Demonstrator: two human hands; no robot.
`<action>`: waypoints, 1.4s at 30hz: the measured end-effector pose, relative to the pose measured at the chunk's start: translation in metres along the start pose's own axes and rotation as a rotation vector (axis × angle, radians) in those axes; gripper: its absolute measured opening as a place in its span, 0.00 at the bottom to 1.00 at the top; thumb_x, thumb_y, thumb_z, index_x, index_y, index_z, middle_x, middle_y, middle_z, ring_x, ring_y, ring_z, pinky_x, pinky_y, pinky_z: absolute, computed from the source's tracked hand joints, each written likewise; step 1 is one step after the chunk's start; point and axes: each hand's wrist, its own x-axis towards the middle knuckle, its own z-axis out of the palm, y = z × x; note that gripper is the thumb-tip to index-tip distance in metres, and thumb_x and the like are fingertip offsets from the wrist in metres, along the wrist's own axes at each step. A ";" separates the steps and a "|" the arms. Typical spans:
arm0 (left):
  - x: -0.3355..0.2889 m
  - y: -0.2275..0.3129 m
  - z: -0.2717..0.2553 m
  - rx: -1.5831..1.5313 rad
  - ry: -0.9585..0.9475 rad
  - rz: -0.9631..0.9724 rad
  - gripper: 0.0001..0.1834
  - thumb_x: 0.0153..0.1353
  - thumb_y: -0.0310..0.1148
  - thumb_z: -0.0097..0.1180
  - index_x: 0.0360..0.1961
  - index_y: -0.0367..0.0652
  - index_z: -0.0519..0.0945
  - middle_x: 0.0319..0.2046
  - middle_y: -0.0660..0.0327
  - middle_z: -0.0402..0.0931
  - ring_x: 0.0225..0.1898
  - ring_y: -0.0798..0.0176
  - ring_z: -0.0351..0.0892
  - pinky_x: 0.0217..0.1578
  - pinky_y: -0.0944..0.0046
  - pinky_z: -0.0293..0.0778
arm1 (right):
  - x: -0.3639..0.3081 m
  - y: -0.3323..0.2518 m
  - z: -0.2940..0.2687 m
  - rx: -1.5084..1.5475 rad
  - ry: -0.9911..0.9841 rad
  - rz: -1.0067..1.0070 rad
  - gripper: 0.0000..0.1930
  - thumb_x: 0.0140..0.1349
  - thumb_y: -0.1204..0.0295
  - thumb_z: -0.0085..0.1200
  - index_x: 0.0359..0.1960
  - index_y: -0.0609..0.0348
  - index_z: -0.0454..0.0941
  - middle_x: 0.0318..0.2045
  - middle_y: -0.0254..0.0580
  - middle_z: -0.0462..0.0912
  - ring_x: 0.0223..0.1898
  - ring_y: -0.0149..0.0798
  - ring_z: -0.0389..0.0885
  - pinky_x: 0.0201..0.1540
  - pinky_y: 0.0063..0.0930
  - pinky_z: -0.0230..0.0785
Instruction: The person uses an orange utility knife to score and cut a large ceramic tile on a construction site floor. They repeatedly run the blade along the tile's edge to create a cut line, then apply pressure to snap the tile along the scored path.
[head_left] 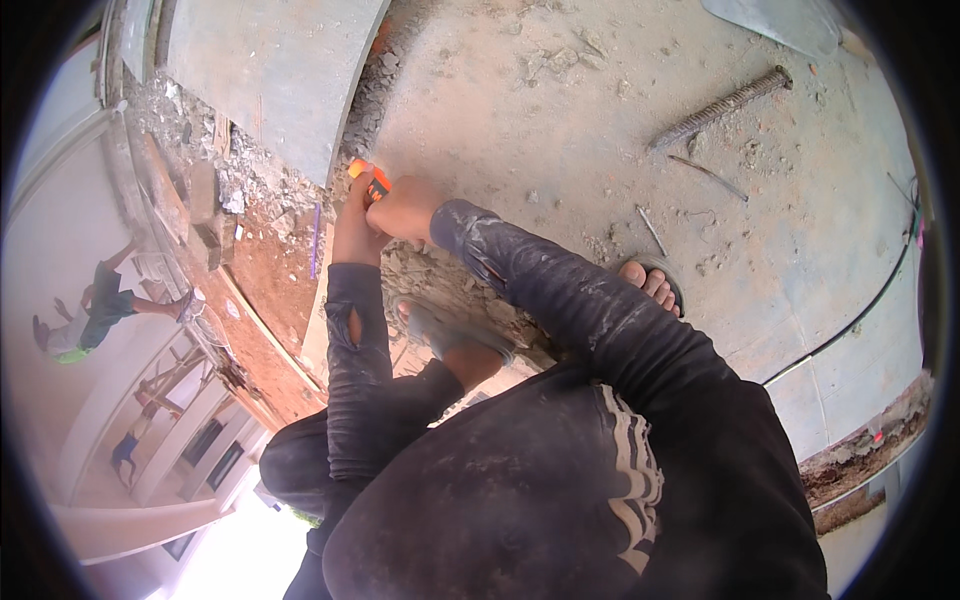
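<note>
Dark, dusty sleeves [560,300] fill the lower middle of the frame, both arms reaching up to centre. Just above centre, the left hand [357,225] and right hand [405,208] meet on a small orange tool [366,176] at the slab edge [300,90], beside rubble [440,280]. Fingers of both hands look wrapped around it, though the exact grip is hard to read. It seems light and stiff, best held by its orange body. A ribbed steel bar [720,107] lies at upper right.
</note>
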 end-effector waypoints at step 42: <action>0.045 -0.015 0.006 -0.134 0.374 0.405 0.19 0.57 0.32 0.55 0.49 0.35 0.72 0.40 0.56 0.74 0.34 0.64 0.76 0.31 0.67 0.71 | -0.129 0.073 -0.072 -0.031 -0.149 -0.049 0.14 0.47 0.64 0.51 0.27 0.65 0.70 0.16 0.46 0.74 0.18 0.42 0.76 0.23 0.35 0.66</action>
